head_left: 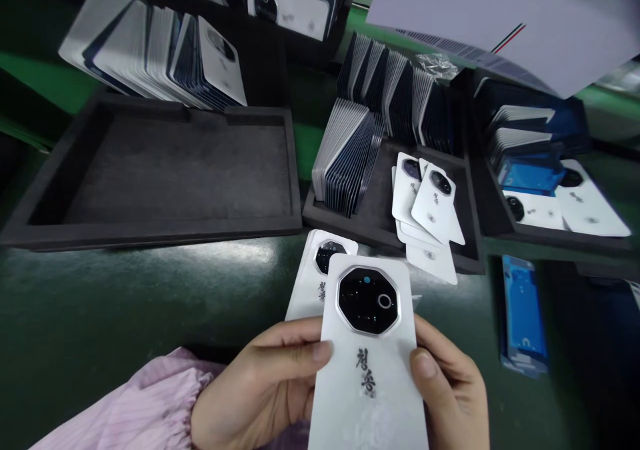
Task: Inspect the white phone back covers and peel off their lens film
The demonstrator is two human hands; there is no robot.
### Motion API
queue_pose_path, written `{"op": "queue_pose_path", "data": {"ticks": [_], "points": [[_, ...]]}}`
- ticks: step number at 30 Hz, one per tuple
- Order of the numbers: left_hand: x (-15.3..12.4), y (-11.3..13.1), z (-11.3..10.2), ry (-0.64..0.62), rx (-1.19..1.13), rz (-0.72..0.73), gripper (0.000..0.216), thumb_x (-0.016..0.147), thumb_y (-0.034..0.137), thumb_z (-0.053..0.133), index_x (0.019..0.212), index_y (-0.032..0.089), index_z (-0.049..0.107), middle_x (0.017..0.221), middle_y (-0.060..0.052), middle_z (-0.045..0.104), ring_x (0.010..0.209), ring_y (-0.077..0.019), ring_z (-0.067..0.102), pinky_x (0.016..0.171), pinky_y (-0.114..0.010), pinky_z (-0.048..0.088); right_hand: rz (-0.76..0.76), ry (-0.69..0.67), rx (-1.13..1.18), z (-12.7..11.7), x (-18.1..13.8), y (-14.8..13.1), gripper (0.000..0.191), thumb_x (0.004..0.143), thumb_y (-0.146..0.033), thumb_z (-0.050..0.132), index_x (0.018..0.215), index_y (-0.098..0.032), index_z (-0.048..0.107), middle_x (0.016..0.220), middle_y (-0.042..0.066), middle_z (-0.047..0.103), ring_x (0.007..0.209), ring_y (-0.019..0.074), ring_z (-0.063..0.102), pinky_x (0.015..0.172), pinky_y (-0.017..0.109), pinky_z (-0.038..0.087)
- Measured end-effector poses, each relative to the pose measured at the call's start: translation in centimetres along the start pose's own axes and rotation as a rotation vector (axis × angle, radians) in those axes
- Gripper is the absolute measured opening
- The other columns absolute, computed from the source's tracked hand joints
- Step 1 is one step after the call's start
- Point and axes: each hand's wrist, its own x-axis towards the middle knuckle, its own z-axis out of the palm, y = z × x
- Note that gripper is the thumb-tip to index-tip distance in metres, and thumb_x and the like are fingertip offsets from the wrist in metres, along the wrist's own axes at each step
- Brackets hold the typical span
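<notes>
A white phone back cover point(370, 363) with a black octagonal camera window and dark lettering is held upright in front of me by both hands. My left hand point(260, 390) grips its left edge, thumb pressed on the face. My right hand point(450, 390) grips the right edge, thumb on the face too. Just behind it a second white cover point(313, 283) lies flat on the dark green table.
An empty dark foam tray point(150, 223) sits at left, with stacked covers point(155, 50) behind it. A middle tray point(380, 220) holds upright rows of covers and loose white ones point(433, 203). A right tray point(550, 237) holds more covers. A blue-filmed part point(523, 317) lies on the table.
</notes>
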Motion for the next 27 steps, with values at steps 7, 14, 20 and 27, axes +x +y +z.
{"op": "queue_pose_path", "data": {"ticks": [7,14,20,27], "points": [[0.0,0.0,-0.1,-0.063,0.037,0.016,0.031,0.099,0.033,0.077,0.127,0.022,0.083,0.107,-0.011,0.088,0.098,-0.0226,0.084,0.086,-0.026,0.065,0.104,-0.147,0.056,-0.6,0.5,0.0,0.027,0.09,-0.051,0.082,0.108,-0.033,0.089,0.071,0.005,0.082,0.055,0.0261,0.075,0.042,0.029,0.055],[-0.4,0.2,0.0,-0.102,0.032,0.019,0.031,0.099,0.036,0.078,0.126,0.022,0.083,0.1,-0.009,0.088,0.095,-0.017,0.084,0.092,-0.02,0.061,0.174,-0.134,0.128,-0.2,0.2,0.1,0.029,0.088,-0.052,0.083,0.11,-0.034,0.089,0.069,0.005,0.081,0.05,0.0221,0.07,0.041,0.026,0.052],[-0.2,0.1,-0.1,-0.092,0.059,0.025,0.039,0.096,0.039,0.081,0.131,0.021,0.08,0.105,-0.01,0.086,0.094,-0.0187,0.083,0.091,-0.023,0.061,0.27,-0.035,0.103,-0.1,-0.2,-0.4,0.031,0.082,-0.055,0.088,0.097,-0.028,0.091,0.069,0.006,0.08,0.046,0.0187,0.064,0.038,0.024,0.048],[-0.2,0.3,-0.1,-0.102,0.189,0.038,0.038,0.096,0.049,0.079,0.124,0.025,0.084,0.094,-0.007,0.083,0.077,-0.0124,0.075,0.075,-0.017,0.054,0.283,-0.025,0.096,0.3,-0.4,-0.5,0.026,0.081,-0.055,0.089,0.092,-0.031,0.09,0.066,0.002,0.079,0.045,0.017,0.063,0.042,0.025,0.051]]}}
